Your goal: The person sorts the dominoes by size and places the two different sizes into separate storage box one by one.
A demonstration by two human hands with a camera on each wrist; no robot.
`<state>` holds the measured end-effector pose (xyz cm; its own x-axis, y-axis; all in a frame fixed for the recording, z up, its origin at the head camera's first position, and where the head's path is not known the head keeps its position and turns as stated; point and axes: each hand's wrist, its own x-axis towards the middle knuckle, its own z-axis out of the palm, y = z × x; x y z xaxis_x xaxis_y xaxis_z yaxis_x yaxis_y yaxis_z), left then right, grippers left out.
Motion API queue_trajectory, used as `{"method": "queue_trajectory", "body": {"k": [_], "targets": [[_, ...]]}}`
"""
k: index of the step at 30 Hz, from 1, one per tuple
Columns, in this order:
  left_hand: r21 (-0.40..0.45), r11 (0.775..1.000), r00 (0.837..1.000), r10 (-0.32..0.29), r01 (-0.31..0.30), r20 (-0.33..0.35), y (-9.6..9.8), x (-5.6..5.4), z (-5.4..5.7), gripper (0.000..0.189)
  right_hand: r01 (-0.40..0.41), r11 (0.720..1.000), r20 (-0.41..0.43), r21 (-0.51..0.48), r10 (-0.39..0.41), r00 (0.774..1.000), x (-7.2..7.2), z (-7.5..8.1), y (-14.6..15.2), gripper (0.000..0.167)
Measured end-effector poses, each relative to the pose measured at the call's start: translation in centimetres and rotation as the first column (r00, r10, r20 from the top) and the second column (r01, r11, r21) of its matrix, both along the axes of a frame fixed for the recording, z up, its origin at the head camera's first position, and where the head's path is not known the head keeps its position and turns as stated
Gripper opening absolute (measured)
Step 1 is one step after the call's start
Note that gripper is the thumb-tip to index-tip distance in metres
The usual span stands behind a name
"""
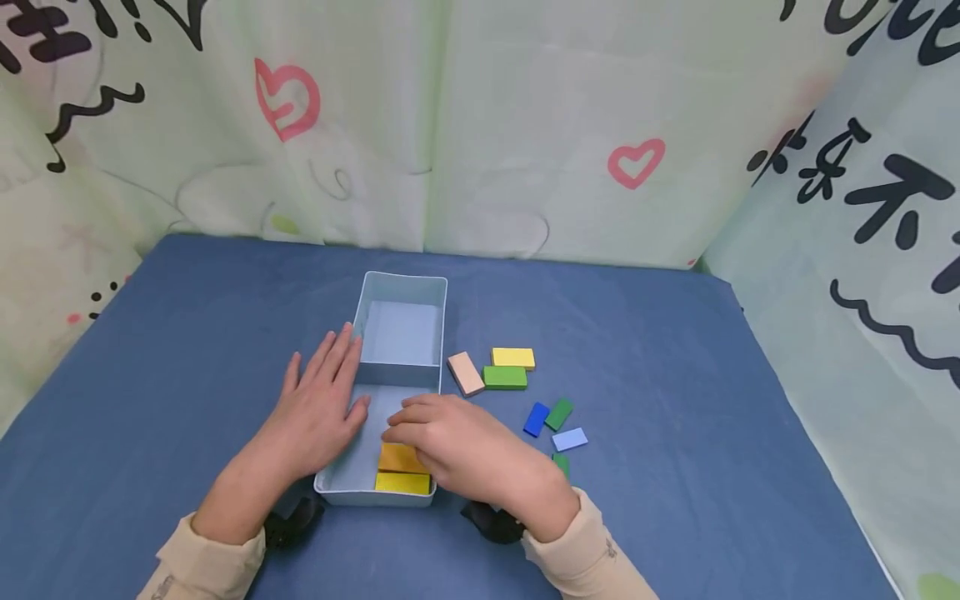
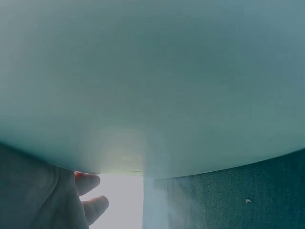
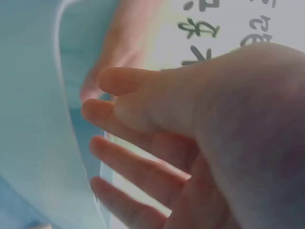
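Well, yellowish blocks (image 1: 402, 472) inside the box (image 1: 397, 373)

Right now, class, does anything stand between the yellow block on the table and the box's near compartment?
Yes. On the near side of the yellow block lies the larger green block, then the pink block and the box's right wall. The right hand also reaches over part of the near compartment.
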<state>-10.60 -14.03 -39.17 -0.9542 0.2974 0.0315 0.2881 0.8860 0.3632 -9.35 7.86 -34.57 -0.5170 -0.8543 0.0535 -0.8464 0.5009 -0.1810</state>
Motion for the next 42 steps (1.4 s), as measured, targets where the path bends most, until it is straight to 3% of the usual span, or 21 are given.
{"method": "queue_trajectory", "body": {"k": [5, 9, 16, 24, 30, 37, 39, 42], "targets": [[-0.013, 1.0, 1.0, 0.002, -0.002, 0.007, 0.2, 0.0, -0.3, 0.072, 0.039, 0.991, -0.028, -0.128, -0.042, 0.999, 0.1, 0.3, 2.6, 0.024], [-0.008, 1.0, 1.0, -0.007, 0.007, 0.023, 0.4, 0.0, -0.3, 0.071, 0.112, 0.974, -0.037, -0.198, -0.122, 0.992, 0.2, 0.4, 4.8, 0.025], [-0.011, 1.0, 1.0, -0.001, 0.002, 0.026, 0.3, 0.0, -0.1, 0.072, 0.269, 0.934, 0.0, -0.236, -0.277, 0.961, -0.6, 0.5, 7.2, 0.027], [-0.01, 1.0, 0.999, 0.0, 0.0, 0.032, 0.3, 0.1, -0.2, 0.072, 0.407, 0.894, 0.072, -0.186, -0.401, 0.913, -1.8, 0.1, 8.5, 0.024], [0.002, 1.0, 0.999, 0.006, -0.006, 0.05, 0.2, -0.2, -0.1, 0.073, 0.508, 0.844, 0.1, -0.173, -0.498, 0.861, -3.1, -0.8, 9.0, 0.021], [0.009, 1.0, 0.998, 0.003, -0.004, 0.056, 0.1, 0.2, -0.4, 0.072, 0.596, 0.787, 0.11, -0.162, -0.586, 0.803, -4.3, -2.6, 9.1, 0.027], [0.009, 1.0, 0.998, 0.002, -0.002, 0.056, 0.1, 0.2, -0.3, 0.073, 0.592, 0.79, 0.097, -0.162, -0.584, 0.806, -4.4, -3.1, 8.8, 0.029], [0.006, 1.0, 0.999, 0.003, -0.003, 0.05, 0.1, -0.1, -0.2, 0.073, 0.547, 0.818, 0.052, -0.18, -0.547, 0.836, -4.6, -3.8, 8.1, 0.029]]}}
